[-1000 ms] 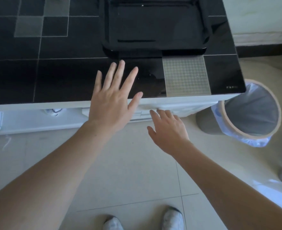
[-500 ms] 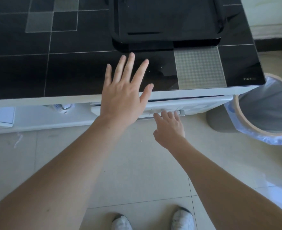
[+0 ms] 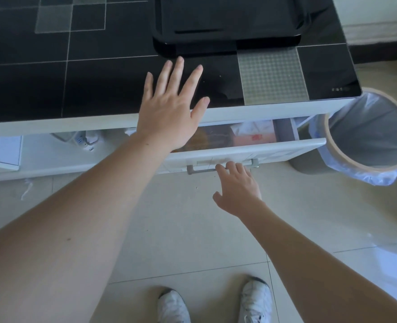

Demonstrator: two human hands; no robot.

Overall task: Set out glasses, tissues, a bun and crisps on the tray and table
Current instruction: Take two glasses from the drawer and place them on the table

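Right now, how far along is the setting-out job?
Barely begun. The black tray sits empty on the table; nothing is set out. In hand: the right hand grips the handle of a partly open drawer, while the left hand hovers open. Glasses, tissues, bun and crisps all remain.

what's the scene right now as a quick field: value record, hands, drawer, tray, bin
left hand: open, fingers spread, over the table front edge
right hand: fingers curled on the drawer handle
drawer: partly open, packets inside, contents unclear
tray: black, nothing visible on the part in view
bin: lined with a bag, on the floor right of the table
task items: none set out yet
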